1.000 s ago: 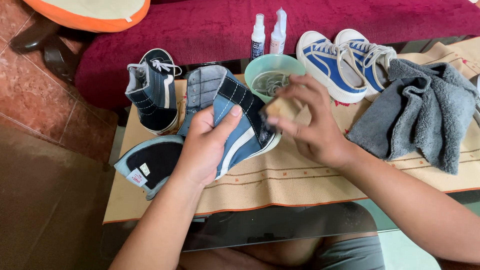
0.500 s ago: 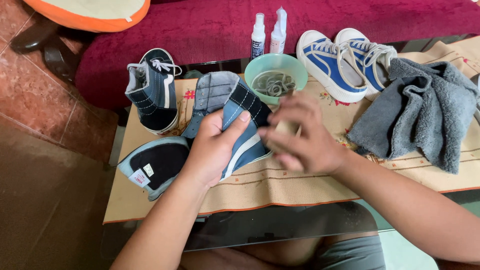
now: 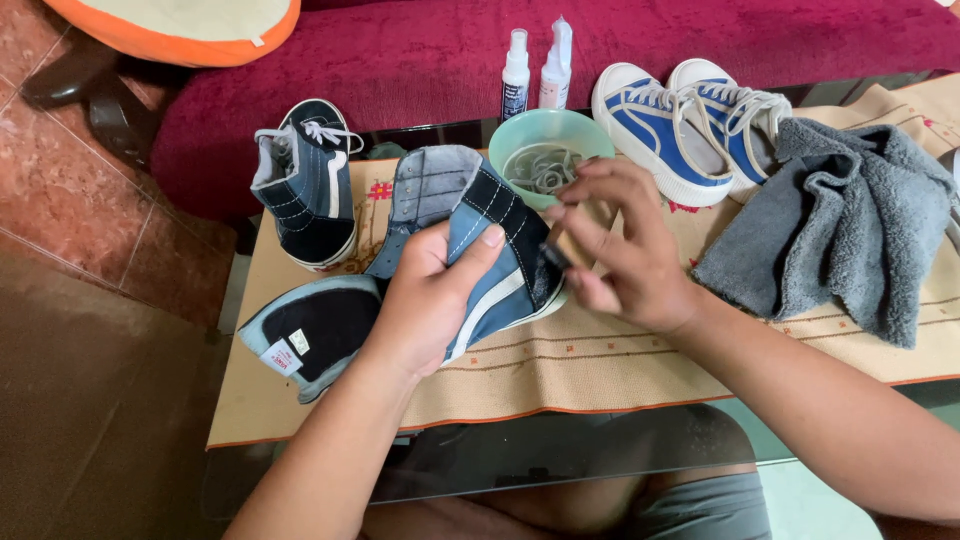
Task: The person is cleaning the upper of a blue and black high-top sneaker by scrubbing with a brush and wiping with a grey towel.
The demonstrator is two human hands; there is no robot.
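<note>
Left hand [image 3: 430, 300]: fingers clasped the blue high-top shoe [image 3: 480, 250], just in front of the green bowl [image 3: 545, 150].
Right hand [image 3: 625, 250]: fingers pinched a small brush [image 3: 570, 240] against the shoe.

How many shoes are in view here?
4: one navy high-top shoe held in the left hand, its mate standing at the mat's far left, and two blue low-top sneakers beside the green bowl. None looks hidden.

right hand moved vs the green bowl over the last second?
Yes. The right hand slid down and left from the green bowl, uncovering its rim, and now presses a small brush against the blue shoe held in the left hand.
</note>
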